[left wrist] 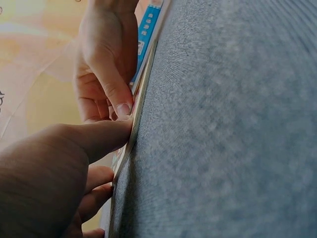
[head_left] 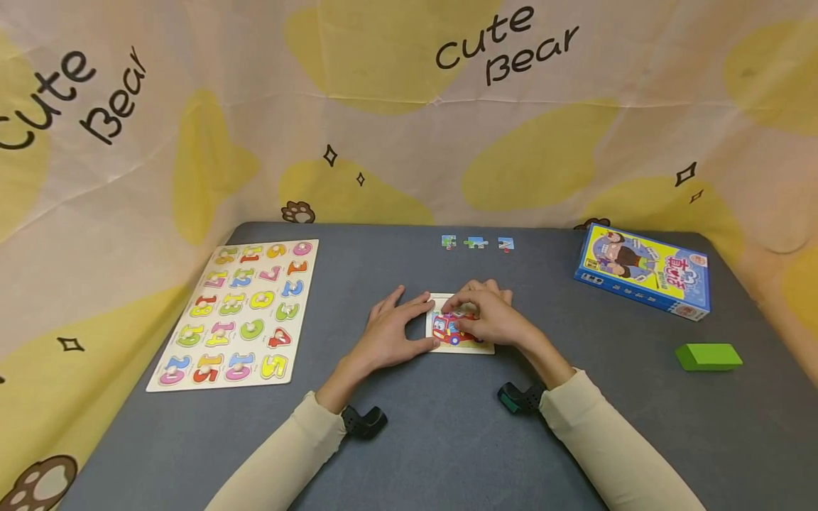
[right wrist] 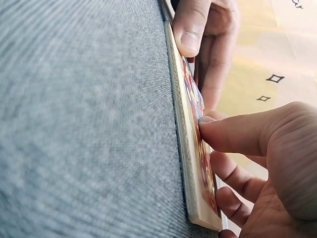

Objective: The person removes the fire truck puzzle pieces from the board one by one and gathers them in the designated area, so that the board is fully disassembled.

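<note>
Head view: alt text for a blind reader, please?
A person's left hand and right hand touch a red-vehicle puzzle on a gray table. Around it lie a number board, three puzzle pieces, a blue-yellow box and a green block.

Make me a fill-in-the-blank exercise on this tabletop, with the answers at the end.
1. The person's ____ hand is at the left edge of the small puzzle board.
2. Beyond that board lie ____ loose puzzle pieces.
3. The blue-and-yellow box lies to the person's ____.
4. The plain block near the box is coloured ____.

Missing words: left; three; right; green.
</note>
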A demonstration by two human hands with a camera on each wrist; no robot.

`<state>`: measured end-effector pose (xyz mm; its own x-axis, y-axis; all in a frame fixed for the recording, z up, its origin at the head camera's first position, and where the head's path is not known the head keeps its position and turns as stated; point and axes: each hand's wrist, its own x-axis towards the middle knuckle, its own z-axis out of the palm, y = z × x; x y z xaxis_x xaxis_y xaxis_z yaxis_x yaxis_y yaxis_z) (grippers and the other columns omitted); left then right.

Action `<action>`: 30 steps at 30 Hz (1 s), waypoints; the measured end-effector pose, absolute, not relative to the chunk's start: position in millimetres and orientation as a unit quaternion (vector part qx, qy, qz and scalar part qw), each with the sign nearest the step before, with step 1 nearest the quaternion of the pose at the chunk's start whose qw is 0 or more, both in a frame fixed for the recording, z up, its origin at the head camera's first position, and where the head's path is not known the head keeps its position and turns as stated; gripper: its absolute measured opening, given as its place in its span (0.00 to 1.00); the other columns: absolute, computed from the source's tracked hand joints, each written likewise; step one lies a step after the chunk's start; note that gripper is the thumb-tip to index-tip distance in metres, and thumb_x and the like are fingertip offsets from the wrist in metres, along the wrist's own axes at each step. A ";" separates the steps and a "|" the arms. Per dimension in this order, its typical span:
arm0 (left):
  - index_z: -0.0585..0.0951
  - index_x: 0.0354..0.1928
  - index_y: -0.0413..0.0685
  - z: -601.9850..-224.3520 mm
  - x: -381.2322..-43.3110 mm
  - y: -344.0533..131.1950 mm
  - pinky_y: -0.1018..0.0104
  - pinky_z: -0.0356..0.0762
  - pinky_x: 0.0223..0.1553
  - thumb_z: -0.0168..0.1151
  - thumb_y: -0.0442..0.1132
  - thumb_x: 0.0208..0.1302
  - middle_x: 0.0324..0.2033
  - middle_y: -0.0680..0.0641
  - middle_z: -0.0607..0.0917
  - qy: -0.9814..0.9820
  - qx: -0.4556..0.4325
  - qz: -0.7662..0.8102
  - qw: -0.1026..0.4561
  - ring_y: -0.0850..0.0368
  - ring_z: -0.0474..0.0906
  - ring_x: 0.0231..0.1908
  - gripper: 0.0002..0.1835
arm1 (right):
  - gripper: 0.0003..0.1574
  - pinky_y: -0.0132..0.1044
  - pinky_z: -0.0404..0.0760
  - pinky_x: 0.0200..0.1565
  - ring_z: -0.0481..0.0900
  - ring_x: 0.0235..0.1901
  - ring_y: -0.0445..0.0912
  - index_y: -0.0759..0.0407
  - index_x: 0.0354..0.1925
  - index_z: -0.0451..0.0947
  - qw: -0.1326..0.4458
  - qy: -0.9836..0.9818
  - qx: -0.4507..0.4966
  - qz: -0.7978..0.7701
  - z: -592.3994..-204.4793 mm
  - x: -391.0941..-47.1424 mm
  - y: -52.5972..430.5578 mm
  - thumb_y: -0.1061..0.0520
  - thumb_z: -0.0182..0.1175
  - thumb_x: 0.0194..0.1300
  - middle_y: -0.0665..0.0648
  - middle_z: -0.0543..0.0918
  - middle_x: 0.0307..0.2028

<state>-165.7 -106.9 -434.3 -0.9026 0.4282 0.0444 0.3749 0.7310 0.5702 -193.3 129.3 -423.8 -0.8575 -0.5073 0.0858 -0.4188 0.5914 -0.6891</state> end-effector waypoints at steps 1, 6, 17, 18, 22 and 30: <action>0.76 0.71 0.55 -434.3 -165.5 -107.0 0.36 0.44 0.76 0.71 0.55 0.61 0.75 0.53 0.70 0.929 0.216 0.298 0.044 0.40 0.46 0.81 0.36 | 0.14 0.50 0.49 0.46 0.63 0.45 0.50 0.47 0.44 0.87 0.059 0.890 -0.262 -0.368 -423.7 -193.2 129.0 0.60 0.70 0.59 0.52 0.81 0.45; 0.76 0.70 0.55 -434.8 -165.5 -107.3 0.36 0.44 0.76 0.70 0.55 0.62 0.74 0.53 0.70 0.929 0.214 0.299 0.042 0.40 0.46 0.81 0.34 | 0.17 0.51 0.49 0.45 0.63 0.44 0.50 0.49 0.48 0.87 0.060 0.888 -0.278 -0.361 -423.0 -192.6 127.7 0.61 0.68 0.60 0.52 0.82 0.46; 0.77 0.70 0.55 -435.7 -165.7 -105.3 0.36 0.45 0.76 0.71 0.54 0.61 0.74 0.53 0.71 0.931 0.210 0.297 0.034 0.39 0.48 0.80 0.35 | 0.23 0.52 0.46 0.43 0.60 0.41 0.50 0.47 0.56 0.86 0.061 0.891 -0.300 -0.334 -421.9 -190.5 126.1 0.63 0.63 0.63 0.52 0.80 0.47; 0.77 0.69 0.55 -435.6 -165.6 -105.0 0.36 0.46 0.76 0.71 0.54 0.61 0.74 0.52 0.71 0.931 0.211 0.298 0.032 0.39 0.48 0.80 0.34 | 0.23 0.52 0.46 0.43 0.60 0.41 0.50 0.47 0.55 0.86 0.059 0.891 -0.301 -0.334 -422.0 -190.5 125.9 0.63 0.63 0.63 0.52 0.80 0.47; 0.77 0.69 0.53 -435.1 -165.1 -104.5 0.34 0.46 0.75 0.71 0.52 0.61 0.73 0.51 0.72 0.929 0.214 0.303 0.025 0.38 0.49 0.80 0.34 | 0.23 0.53 0.47 0.44 0.61 0.40 0.48 0.47 0.54 0.86 0.051 0.891 -0.303 -0.334 -422.1 -190.2 125.6 0.64 0.64 0.62 0.51 0.82 0.45; 0.77 0.69 0.53 -435.6 -165.2 -104.2 0.34 0.46 0.75 0.71 0.53 0.61 0.73 0.51 0.72 0.930 0.211 0.299 0.026 0.38 0.49 0.80 0.34 | 0.23 0.52 0.50 0.46 0.63 0.40 0.46 0.48 0.54 0.87 0.033 0.892 -0.320 -0.319 -422.8 -190.4 125.7 0.64 0.63 0.62 0.49 0.82 0.41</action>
